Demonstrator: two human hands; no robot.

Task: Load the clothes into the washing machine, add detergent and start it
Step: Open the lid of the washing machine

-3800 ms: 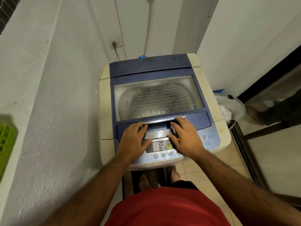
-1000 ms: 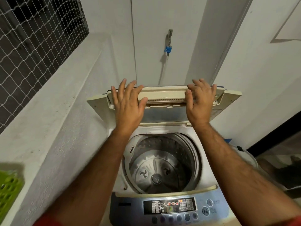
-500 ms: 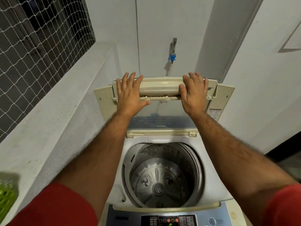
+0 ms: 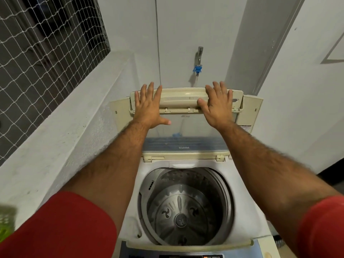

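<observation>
Washing machine (image 4: pixel 130 216) stands against the back wall below a tap (image 4: pixel 198 58), a top-loader with its folding lid (image 4: pixel 186 127) raised and doubled at the hinge. The person's left hand (image 4: pixel 149 107) and right hand (image 4: pixel 217 107) both press flat on the cream upper panel, fingers (image 4: pixel 143 92) straight and spread, clamped on nothing; pushing with open palms likely tips the lid back so that it stays up by itself. No clothes are in view: the drum (image 4: pixel 186 211) shows only bare brushed steel, with a round ribbed pulsator at its bottom. The lid's lower panel is clear tinted plastic, and the machine's body is smooth pale plastic. A rough plastered ledge (image 4: pixel 61 136) runs along the left, under a window covered with white netting (image 4: pixel 46 53). Loading has not yet begun.
</observation>
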